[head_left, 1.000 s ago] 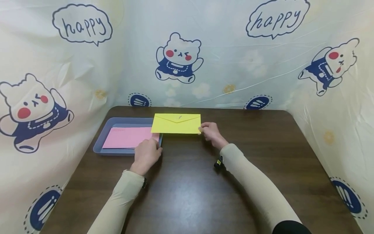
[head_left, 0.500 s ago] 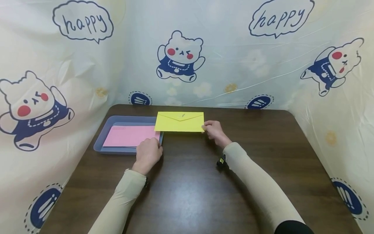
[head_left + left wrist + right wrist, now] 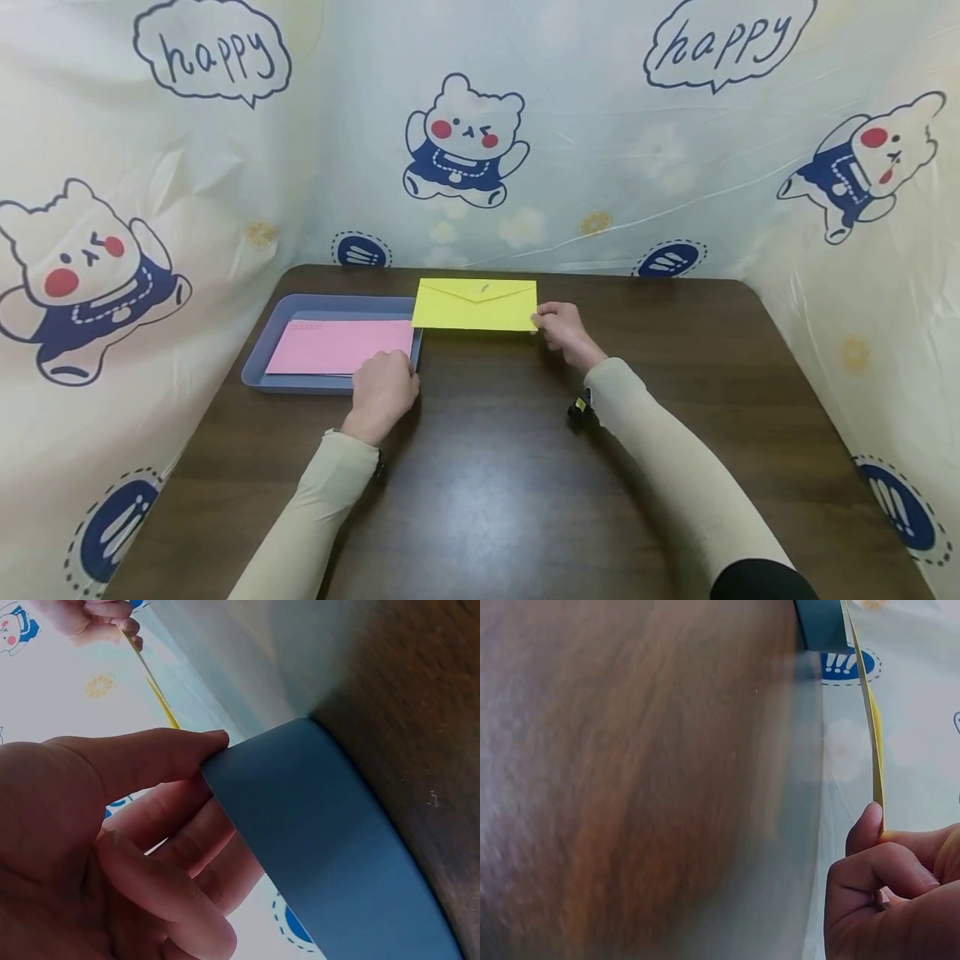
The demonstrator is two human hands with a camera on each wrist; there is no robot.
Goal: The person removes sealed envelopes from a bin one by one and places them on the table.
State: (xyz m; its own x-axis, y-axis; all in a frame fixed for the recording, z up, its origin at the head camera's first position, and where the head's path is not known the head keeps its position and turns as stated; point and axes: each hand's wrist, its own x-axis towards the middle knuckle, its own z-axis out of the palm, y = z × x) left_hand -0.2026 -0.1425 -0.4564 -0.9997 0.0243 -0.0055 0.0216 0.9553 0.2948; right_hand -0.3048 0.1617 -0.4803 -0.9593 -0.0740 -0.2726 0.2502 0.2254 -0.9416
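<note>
A yellow envelope (image 3: 476, 307), flap side up, is pinched at its right end by my right hand (image 3: 566, 333). Its left end reaches the tray's right rim in the head view. The right wrist view shows the envelope (image 3: 873, 735) edge-on, raised over the table, between thumb and fingers. My left hand (image 3: 381, 392) grips the front right corner of the blue-grey tray (image 3: 258, 367). In the left wrist view the thumb lies on the rim of the tray (image 3: 315, 825) with fingers behind its wall. A pink envelope (image 3: 333, 348) lies inside the tray, its right end partly behind my left hand.
The dark brown wooden table (image 3: 480, 483) spreads in front of and right of the tray. A pale curtain (image 3: 585, 133) with cartoon bears hangs behind the table and along both sides.
My right hand has carried the yellow envelope to the right and slightly farther back, so it covers less of the tray and pink envelope. My left hand stays at the tray corner.
</note>
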